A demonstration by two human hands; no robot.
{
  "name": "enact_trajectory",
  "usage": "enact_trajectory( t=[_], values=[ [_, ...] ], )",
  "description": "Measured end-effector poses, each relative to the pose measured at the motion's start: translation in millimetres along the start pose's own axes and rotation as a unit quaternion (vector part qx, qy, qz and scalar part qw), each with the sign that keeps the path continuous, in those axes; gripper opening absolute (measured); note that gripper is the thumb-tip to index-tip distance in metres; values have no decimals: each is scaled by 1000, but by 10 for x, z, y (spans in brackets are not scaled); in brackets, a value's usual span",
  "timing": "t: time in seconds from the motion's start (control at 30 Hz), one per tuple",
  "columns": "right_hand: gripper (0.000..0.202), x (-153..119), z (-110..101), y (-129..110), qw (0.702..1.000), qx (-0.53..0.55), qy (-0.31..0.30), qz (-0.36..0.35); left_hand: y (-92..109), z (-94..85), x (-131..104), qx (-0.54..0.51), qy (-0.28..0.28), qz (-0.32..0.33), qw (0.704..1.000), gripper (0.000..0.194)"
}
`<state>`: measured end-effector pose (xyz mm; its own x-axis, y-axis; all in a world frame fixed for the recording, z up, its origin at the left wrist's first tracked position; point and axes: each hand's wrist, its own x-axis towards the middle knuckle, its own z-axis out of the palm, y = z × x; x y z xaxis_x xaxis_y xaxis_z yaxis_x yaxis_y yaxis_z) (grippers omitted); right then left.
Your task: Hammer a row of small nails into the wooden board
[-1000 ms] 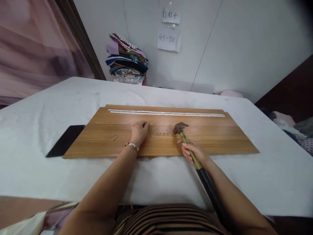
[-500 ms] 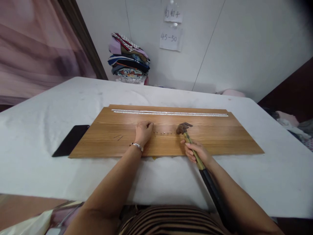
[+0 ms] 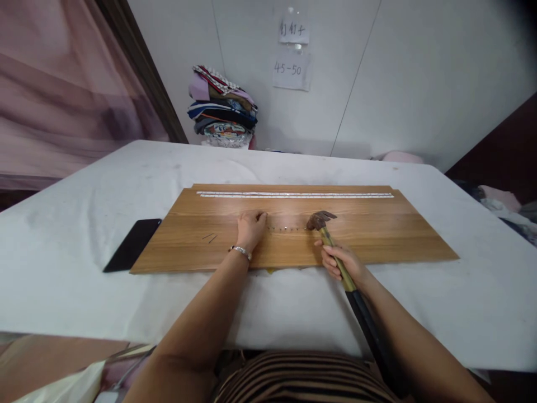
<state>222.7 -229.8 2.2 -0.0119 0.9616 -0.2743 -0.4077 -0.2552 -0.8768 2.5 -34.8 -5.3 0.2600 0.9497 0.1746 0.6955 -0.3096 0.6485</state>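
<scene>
Wooden board (image 3: 390, 235): nail row (image 3: 286, 228), placing step seemingly
Left hand (image 3: 251, 228): pinched, contents unclear
Right hand (image 3: 340, 261): gripping hammer (image 3: 347, 281), next likely needing aim

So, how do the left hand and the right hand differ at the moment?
The right hand is wrapped around the handle of a claw hammer, while the left hand has its fingertips bunched at the wooden board; whether they pinch anything is too small to tell. A bracelet circles the left hand's wrist, but none shows at the right hand's. Both hands are ungloved.
</scene>
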Motion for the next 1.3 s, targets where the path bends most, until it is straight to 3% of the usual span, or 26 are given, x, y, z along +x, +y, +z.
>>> enact_trajectory(
  t=[0.17, 0.37, 0.87, 1.3],
  values=[
    [37, -18, -5, 26, 1000, 6, -17, -25, -9, 1, 2, -4, 0, 1, 1000, 29],
    [42, 1, -19, 25, 1000, 18, -10, 0, -25, 7, 3, -9, 6, 0, 1000, 27],
    [41, 12, -87, 64, 996, 40, -73, -16, -5, -23, -10, -8, 0, -6, 1000, 28],
    [46, -22, -44, 34, 998, 24, -50, -11, -21, -21, -3, -23, 5, -22, 999, 28]
  ],
)
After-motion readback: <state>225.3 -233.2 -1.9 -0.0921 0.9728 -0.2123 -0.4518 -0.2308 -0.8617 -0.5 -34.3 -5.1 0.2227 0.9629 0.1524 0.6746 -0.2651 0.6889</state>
